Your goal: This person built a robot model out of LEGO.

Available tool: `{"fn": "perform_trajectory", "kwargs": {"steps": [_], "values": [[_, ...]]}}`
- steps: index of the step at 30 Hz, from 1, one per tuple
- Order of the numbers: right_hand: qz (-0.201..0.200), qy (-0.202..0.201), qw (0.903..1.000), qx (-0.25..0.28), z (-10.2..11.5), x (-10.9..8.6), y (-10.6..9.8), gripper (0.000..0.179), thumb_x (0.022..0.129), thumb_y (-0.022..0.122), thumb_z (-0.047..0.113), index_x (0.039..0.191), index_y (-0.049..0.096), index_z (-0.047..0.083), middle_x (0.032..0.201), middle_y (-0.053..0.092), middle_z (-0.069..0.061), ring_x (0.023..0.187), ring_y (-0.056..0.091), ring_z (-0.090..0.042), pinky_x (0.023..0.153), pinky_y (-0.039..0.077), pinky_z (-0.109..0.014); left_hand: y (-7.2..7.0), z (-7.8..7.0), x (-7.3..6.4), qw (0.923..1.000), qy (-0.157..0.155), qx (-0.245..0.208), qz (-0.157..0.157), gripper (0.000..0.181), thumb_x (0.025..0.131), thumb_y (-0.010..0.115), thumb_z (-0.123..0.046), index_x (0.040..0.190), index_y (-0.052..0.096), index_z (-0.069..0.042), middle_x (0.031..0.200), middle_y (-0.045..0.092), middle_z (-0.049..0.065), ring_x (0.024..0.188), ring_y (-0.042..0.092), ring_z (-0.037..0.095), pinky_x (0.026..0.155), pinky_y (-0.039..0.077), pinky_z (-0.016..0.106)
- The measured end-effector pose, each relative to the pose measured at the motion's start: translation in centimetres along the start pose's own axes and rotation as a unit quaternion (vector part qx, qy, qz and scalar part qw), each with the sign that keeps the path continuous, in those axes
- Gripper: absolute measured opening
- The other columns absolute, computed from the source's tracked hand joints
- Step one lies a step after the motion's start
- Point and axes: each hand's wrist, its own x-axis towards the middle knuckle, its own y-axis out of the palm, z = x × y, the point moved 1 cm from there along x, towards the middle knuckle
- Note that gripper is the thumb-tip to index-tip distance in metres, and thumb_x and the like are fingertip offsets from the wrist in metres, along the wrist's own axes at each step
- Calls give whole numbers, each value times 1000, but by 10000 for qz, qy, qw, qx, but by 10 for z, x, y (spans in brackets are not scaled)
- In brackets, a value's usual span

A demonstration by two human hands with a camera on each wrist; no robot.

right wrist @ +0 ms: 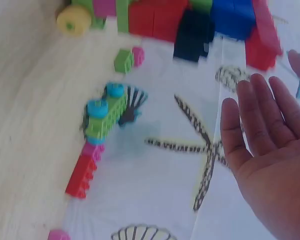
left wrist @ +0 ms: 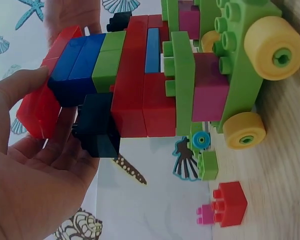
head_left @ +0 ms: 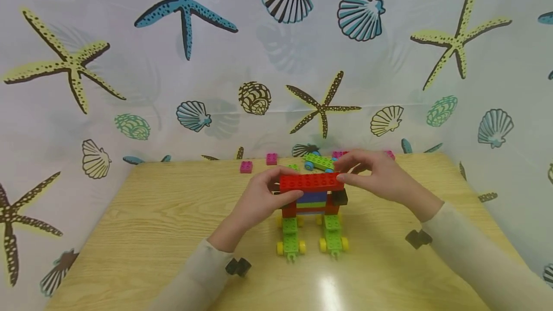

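A toy-brick build stands on the table, with red, blue and green bricks stacked over lime wheeled bases (head_left: 290, 240) on yellow wheels. Across its top lies a long red brick (head_left: 308, 182), above blue bricks (left wrist: 77, 60). My left hand (head_left: 255, 200) grips this red brick at its left end, thumb in front and fingers behind. Just off the right end is my right hand (head_left: 384, 176), its fingers relaxed and holding nothing; the right wrist view shows its palm beside the brick. Black bricks (head_left: 340, 197) jut out from the build's sides.
Behind the build, a lime car (head_left: 319, 161) with blue wheels lies near the back edge of the wooden table (head_left: 181, 215). Pink bricks (head_left: 246, 167) and a loose red brick (left wrist: 232, 205) are also there. A shell-and-starfish cloth (head_left: 224, 71) hangs behind.
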Motion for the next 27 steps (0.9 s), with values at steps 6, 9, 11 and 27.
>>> {"fn": "perform_trajectory", "kwargs": {"steps": [6,9,11,27], "values": [[-244,211,9995,-31,-23,14,-19,26,110,75,29,132,79,16,128,82,-6,115,76,-22,102,63,-36,-16,7,-3,10000,-32,42,-68,43,100,87,-24,138,72,-15,135,75,14,110,76,28,87,71,36],[-241,504,9984,42,-40,21,-25,30,111,73,30,136,77,14,133,80,-10,120,76,-27,105,65,-44,-21,9,-3,9999,-74,49,-72,44,101,86,-24,141,72,-15,138,73,15,115,75,31,89,71,37],[-241,726,9970,82,-51,26,-27,34,112,72,32,139,75,13,137,78,-12,122,76,-32,107,64,-51,-23,9,-3,9999,-116,26,-68,43,100,86,-24,140,72,-16,139,73,15,116,74,32,90,71,38],[-421,1697,9846,-16,-127,64,-17,42,111,70,27,146,69,4,145,73,-21,135,65,-41,119,55,-60,-27,5,-3,9999,-152,-8,-42,42,101,86,-21,140,72,-16,139,73,14,117,73,32,90,71,38]]}}
